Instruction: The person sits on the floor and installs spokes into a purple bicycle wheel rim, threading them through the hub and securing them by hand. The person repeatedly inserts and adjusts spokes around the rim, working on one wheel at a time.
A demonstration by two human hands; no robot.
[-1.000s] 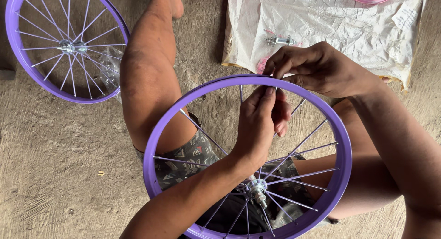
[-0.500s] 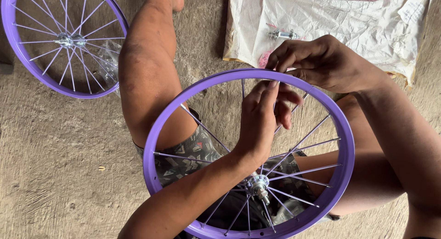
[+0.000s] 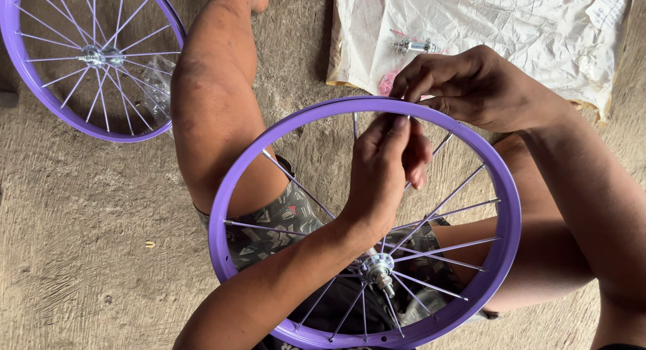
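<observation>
Purple wheel rim (image 3: 232,188) is resting across the person's lap, hub (image 3: 378,268) sitting low of rim centre, only some spokes fitted. Left hand (image 3: 387,171) is reaching up from the hub side, inside the rim, fingertips (image 3: 397,124) pinching narrow at the rim's top inner edge; looks like a spoke end there, too small to confirm. Right hand (image 3: 468,87) is working the same spot from outside the rim, fingers curled tight and touching the rim's outer face; what it's gripping is hidden, can't tell. The two hands are nearly meeting across the rim wall.

Second purple wheel (image 3: 87,60), fully spoked, is lying flat on the concrete floor (image 3: 81,242), well apart from the held rim, up and left of it. Crumpled white sheet (image 3: 511,33) is lying on the floor just beyond the rim's top edge, with a small metal hub part (image 3: 412,47) sitting on it, just above the right hand. Something pink (image 3: 387,84) is peeking out beside that hand's fingers, kind unclear
</observation>
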